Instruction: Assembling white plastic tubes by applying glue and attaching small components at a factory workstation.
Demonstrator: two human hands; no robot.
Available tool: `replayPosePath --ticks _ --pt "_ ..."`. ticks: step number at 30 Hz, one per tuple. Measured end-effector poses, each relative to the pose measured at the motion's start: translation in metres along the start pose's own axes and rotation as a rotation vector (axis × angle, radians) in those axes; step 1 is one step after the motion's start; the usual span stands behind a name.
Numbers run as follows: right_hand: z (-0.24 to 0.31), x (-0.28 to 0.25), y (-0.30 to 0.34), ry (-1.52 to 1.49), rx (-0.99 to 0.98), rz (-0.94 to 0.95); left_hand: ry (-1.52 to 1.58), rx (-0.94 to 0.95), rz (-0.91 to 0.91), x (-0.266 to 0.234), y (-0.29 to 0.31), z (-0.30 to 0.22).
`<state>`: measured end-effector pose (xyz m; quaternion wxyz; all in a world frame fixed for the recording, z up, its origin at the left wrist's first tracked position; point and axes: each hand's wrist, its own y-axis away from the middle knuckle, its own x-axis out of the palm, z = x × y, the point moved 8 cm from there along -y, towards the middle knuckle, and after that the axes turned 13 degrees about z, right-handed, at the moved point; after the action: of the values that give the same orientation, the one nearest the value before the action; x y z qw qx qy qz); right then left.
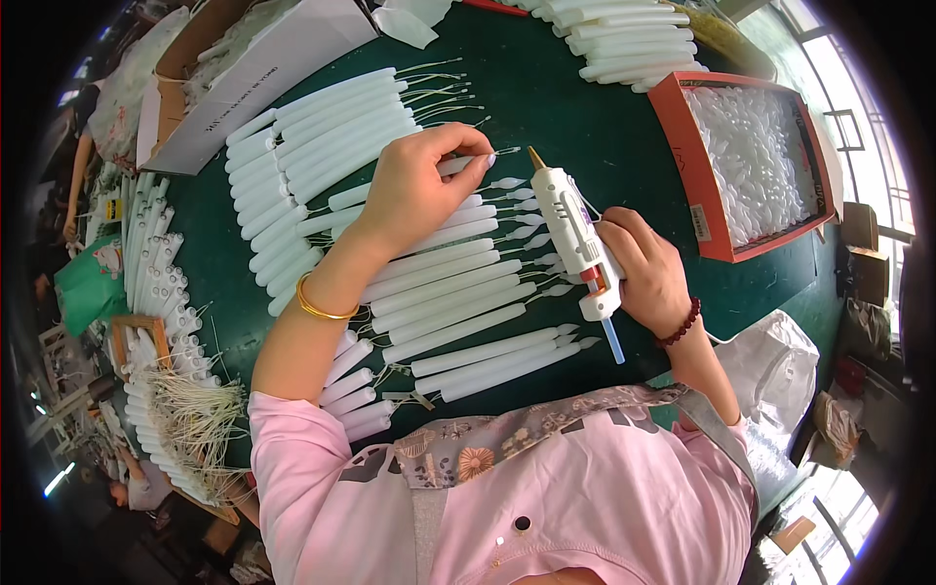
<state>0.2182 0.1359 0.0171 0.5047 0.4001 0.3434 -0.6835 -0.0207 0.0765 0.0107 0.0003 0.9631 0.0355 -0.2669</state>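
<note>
My left hand [414, 190] pinches the wired end of a white taper candle tube [454, 165] between thumb and fingers. Thin wires stick out of that end toward the right. In my right hand [645, 268] is a white glue gun [575, 234], its brass-coloured nozzle pointing up beside the wires and apart from them. A translucent bluish glue stick [613, 341] juts from the gun's back. Below my left hand, white taper candles [444, 273] lie side by side, with flame-shaped tips [527, 232] at or near their right ends. How many tips are attached I cannot tell.
More white tubes with bare wires [346, 127] lie in rows at the upper left. An orange-red box [684, 166] of small white flame tips stands right. Another tube pile [624, 44] and a cardboard box [249, 93] are farther back. Bundled tubes [161, 263] line the left side.
</note>
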Motion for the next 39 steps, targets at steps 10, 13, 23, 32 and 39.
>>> replayPosePath --ticks 10,13,23,32,39 --pt "0.001 0.002 -0.003 0.017 0.030 0.052 -0.057 0.062 -0.043 0.001 0.002 -0.007" --pt "0.002 0.004 -0.004 0.013 0.044 0.063 -0.052 0.072 -0.057 0.000 0.003 -0.007" --pt "0.002 0.000 -0.006 -0.013 0.055 0.100 -0.026 0.092 -0.063 -0.001 0.001 -0.009" --pt "-0.007 -0.076 0.021 -0.084 0.162 0.271 -0.020 0.025 0.048 0.005 0.005 -0.004" --pt "-0.107 -0.141 0.010 0.114 0.278 -0.086 0.032 -0.077 0.107 0.014 0.000 -0.003"
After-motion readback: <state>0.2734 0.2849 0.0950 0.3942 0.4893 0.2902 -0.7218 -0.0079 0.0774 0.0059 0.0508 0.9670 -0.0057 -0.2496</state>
